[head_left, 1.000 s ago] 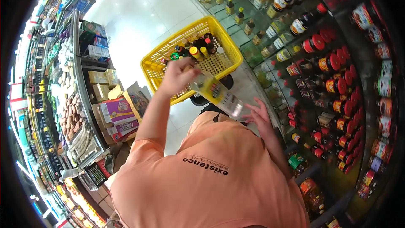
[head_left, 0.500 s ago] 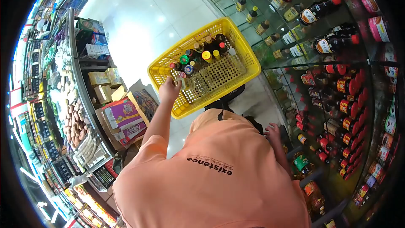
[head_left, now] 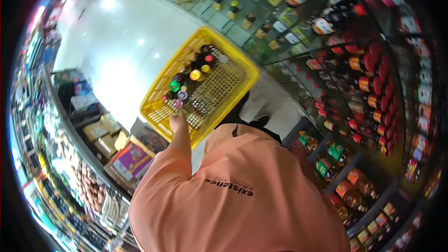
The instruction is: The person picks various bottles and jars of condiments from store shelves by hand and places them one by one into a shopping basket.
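Note:
My left hand (head_left: 178,122) is over the near left end of a yellow perforated shopping basket (head_left: 242,58). Its fingers look curled closed, but blur hides what they grip. Just beyond the fingers stands a bottle with a pink cap (head_left: 178,104). Other bottles are grouped along the basket's far left side, with a green cap (head_left: 175,86), a yellow cap (head_left: 195,74) and a red cap (head_left: 208,58) among them. My right hand (head_left: 298,151) hangs by my right side, blurred and partly covered by my orange shirt (head_left: 233,196); its fingers cannot be made out.
Glass shelves with dark sauce bottles (head_left: 326,25) and red-lidded jars (head_left: 368,84) rise on the right. Lower right, large oil bottles (head_left: 338,153) stand in a rack. Cardboard boxes (head_left: 130,158) and a produce display (head_left: 86,182) line the left. Shiny floor (head_left: 107,32) stretches ahead.
The basket and my left hand have shifted left and downward in view, with the basket turned somewhat. The shelves have shifted left too, and more oil bottles show at lower right. My right hand is less visible.

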The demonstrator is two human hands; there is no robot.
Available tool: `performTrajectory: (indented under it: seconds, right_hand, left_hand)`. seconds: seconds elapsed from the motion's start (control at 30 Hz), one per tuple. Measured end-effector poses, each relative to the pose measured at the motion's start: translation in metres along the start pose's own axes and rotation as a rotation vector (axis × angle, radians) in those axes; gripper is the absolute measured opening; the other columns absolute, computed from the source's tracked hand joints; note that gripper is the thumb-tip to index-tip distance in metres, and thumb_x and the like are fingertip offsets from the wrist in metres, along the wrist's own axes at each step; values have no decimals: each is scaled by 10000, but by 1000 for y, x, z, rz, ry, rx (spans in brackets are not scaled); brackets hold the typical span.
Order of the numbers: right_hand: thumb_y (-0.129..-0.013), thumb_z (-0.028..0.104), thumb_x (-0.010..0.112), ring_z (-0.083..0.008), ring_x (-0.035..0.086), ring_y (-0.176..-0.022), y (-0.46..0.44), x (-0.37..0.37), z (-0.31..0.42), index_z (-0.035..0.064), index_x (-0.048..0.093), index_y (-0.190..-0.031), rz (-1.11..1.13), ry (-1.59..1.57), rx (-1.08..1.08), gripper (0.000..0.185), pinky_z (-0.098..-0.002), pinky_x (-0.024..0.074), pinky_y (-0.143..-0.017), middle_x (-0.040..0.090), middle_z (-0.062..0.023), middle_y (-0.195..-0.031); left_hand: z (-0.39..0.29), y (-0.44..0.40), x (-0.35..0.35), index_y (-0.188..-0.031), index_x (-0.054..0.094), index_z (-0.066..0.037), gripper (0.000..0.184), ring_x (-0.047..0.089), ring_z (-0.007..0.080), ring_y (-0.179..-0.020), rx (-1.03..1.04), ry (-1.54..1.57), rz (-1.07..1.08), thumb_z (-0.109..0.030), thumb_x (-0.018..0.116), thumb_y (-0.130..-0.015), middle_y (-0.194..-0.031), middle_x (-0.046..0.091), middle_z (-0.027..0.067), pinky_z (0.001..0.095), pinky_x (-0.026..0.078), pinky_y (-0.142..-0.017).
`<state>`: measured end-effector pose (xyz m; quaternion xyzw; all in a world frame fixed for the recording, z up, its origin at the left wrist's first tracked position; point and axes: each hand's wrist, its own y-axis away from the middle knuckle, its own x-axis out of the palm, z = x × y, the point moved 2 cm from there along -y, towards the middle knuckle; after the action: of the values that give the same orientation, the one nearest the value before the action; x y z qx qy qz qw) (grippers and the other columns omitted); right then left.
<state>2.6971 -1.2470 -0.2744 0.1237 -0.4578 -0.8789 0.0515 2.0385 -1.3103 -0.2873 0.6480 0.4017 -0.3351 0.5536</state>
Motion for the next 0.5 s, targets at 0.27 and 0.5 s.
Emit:
performTrajectory:
  seconds: [0.27, 0.5]
  right_hand:
    - [-947, 216, 596, -188, 632, -785, 12, 2, -20, 67, 582, -1199, -34, 365, -130, 292, -340, 528, -633, 636, -69, -937]
    - [-929, 242, 612, -208, 653, -807, 21, 18, 29, 56, 566, -1195, -10, 264, -27, 328, -373, 527, -651, 647, -95, -966]
  left_hand:
    - [5, -33, 46, -1146, 618, 42, 823, 644, 408, -1093, -109, 26, 85, -641, 733, -703, -1149, 669, 250, 472, 513, -940]
    - [35, -44, 68, -1204, 505, 87, 912, 711, 323, -854, -171, 364, 216, -540, 850, -639, -1126, 658, 236, 394, 595, -710]
